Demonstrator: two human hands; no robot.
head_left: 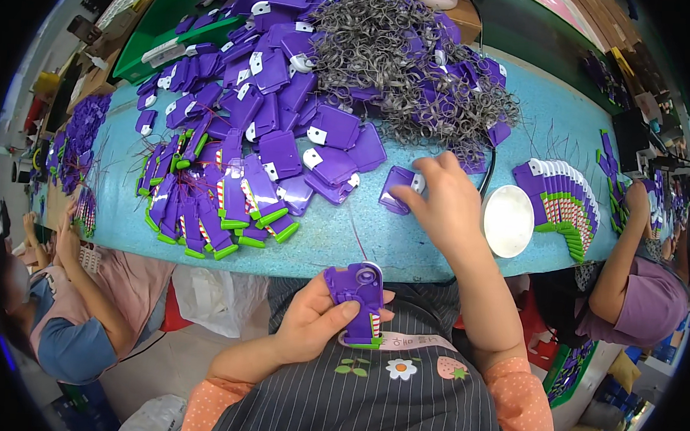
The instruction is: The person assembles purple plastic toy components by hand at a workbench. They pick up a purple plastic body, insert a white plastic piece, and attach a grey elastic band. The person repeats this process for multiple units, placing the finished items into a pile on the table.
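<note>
Above my lap, my left hand (313, 318) is closed around a purple plastic casing half (351, 281). Its hollow inside faces up, with a round part at the top, a red-and-white striped strip along one side and a green end below. A thin red wire rises from its top. Over the table, my right hand (447, 201) has thumb and fingers apart. The thumb lies across a loose purple cover (392, 202) with a white corner, which rests on the blue table (336, 242); whether the thumb presses on it, I cannot tell.
Purple covers (278, 74) are heaped at the back left, beside tangled grey metal rings (398, 56). Striped, green-ended casings lie in a round cluster (200, 194) at left and a fanned row (565, 202) at right. A white bowl (508, 221) stands by my right wrist. People sit on both sides.
</note>
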